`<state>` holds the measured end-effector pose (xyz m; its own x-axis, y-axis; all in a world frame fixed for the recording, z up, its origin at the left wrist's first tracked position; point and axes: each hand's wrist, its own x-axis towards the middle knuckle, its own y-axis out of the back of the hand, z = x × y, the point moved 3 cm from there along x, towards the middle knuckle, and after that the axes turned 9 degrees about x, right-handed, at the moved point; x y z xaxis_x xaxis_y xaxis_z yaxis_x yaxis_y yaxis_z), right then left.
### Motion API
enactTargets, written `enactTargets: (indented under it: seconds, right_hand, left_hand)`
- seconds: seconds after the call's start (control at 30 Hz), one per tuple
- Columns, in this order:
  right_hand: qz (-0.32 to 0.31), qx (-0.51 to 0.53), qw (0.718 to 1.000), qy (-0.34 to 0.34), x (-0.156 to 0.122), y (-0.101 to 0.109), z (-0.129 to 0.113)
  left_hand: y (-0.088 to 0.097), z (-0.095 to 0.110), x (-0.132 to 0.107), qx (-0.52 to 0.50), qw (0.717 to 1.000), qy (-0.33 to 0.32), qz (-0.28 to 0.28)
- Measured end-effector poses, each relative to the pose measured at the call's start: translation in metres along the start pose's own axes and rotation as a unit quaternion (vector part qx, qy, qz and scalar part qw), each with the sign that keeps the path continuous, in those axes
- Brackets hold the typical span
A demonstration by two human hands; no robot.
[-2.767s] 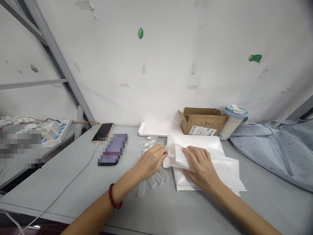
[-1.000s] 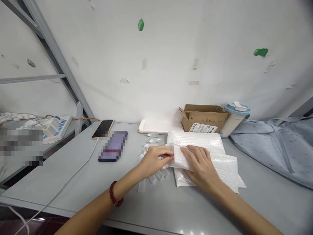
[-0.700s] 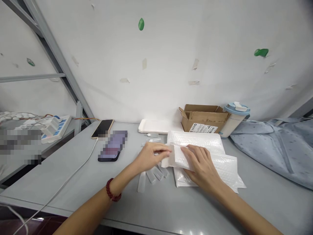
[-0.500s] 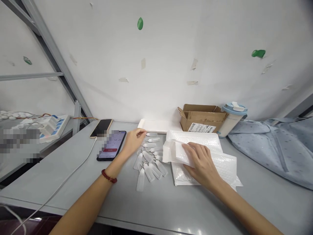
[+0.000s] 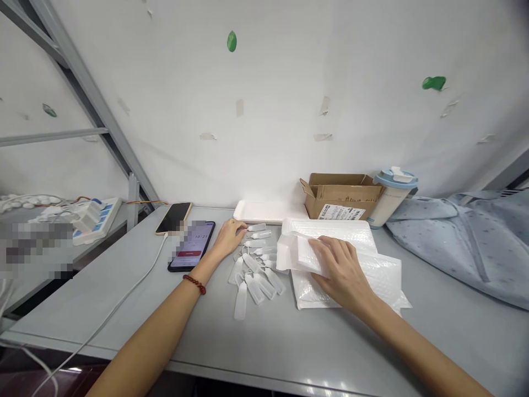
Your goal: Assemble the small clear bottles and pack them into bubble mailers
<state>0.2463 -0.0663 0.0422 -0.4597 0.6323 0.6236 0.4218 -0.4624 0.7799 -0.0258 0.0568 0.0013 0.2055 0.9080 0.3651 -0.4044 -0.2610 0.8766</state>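
My left hand (image 5: 230,237) rests on the table with its fingers pinched at the narrow end of the topmost clear plastic tag (image 5: 258,227). Below it lie several more such tags, some with thin loops; a loose cluster of them (image 5: 254,286) spreads toward the front. My right hand (image 5: 341,270) grips a white bubble mailer (image 5: 306,256), its flap end turned left and lifted a little. Beneath that hand are more white bubble mailers (image 5: 380,275), overlapping one another. A red bead bracelet (image 5: 194,284) circles my left wrist.
Two phones lie at the left, a lit one (image 5: 192,248) and a dark one (image 5: 173,218) on a white cable (image 5: 136,286). Behind are a white flat stack (image 5: 273,210), an open cardboard box (image 5: 345,193), a lidded cup (image 5: 390,201) and blue fabric (image 5: 458,242).
The view has shifted slightly. Both hands stay in nearly the same places, the left at the top tag and the right on the bubble mailer.
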Motion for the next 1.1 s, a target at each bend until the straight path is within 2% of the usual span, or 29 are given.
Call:
enactTargets:
  seconds: [0.2, 0.33, 0.47, 0.53, 0.63, 0.73, 0.87, 1.0, 1.1]
  right_hand:
    - [0.011, -0.008, 1.0, -0.001, 0.0, 0.0, 0.003]
    - [0.007, -0.017, 1.0, -0.011, 0.0, 0.0, 0.005]
    - [0.004, -0.015, 1.0, -0.022, -0.001, 0.0, 0.008]
    - [0.003, -0.014, 1.0, -0.024, -0.001, -0.001, 0.008]
    - [0.002, -0.015, 1.0, -0.022, -0.001, -0.001, 0.007]
    - [0.001, -0.01, 1.0, -0.011, -0.001, -0.001, 0.005]
    - [0.007, 0.01, 1.0, 0.006, 0.0, -0.001, 0.002]
    - [0.014, 0.021, 0.999, 0.02, 0.0, -0.001, 0.001]
    - [0.016, 0.035, 0.999, 0.033, 0.0, -0.001, -0.001]
  left_hand:
    - [0.013, 0.004, -0.001, 0.0, 1.0, 0.002, 0.016]
    - [0.037, 0.017, -0.004, -0.074, 0.996, 0.022, 0.041]
    - [0.063, 0.038, -0.011, -0.228, 0.973, 0.031, -0.008]
    - [0.07, 0.051, -0.015, -0.247, 0.968, 0.014, -0.037]
    - [0.066, 0.072, -0.023, -0.246, 0.966, -0.022, -0.07]
    - [0.051, 0.093, -0.032, -0.256, 0.962, -0.041, -0.082]
    - [0.037, 0.115, -0.044, -0.273, 0.959, -0.06, -0.042]
    - [0.035, 0.122, -0.05, -0.295, 0.953, -0.072, -0.002]
    - [0.033, 0.121, -0.051, -0.315, 0.946, -0.078, -0.006]
